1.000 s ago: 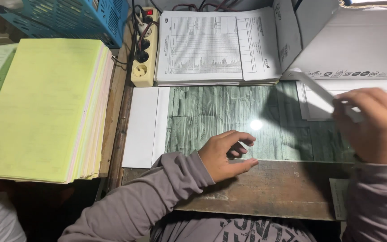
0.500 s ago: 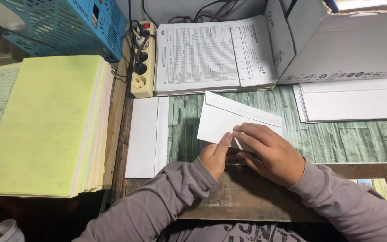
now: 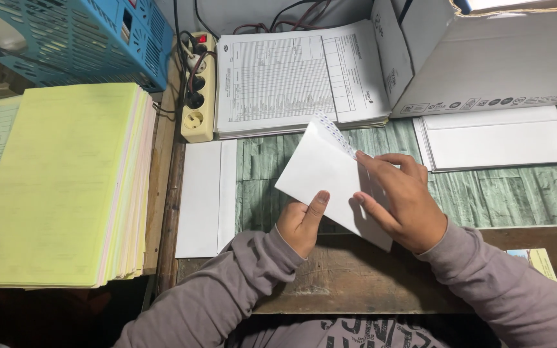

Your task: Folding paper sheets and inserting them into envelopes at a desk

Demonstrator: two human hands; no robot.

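Over a green stone-patterned desktop (image 3: 278, 174), left hand (image 3: 301, 222) and right hand (image 3: 401, 203) pinch a smooth white envelope (image 3: 320, 171).

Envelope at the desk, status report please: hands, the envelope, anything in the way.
Left hand and right hand both gripping the white envelope. Envelope tilted, raised over the green desk mat. Envelope stack to the right, apart; nothing in the way.

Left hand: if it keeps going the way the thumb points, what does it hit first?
The left hand points up and away, already touching the white envelope; beyond it, probably the stack of printed forms, though depth is unclear.
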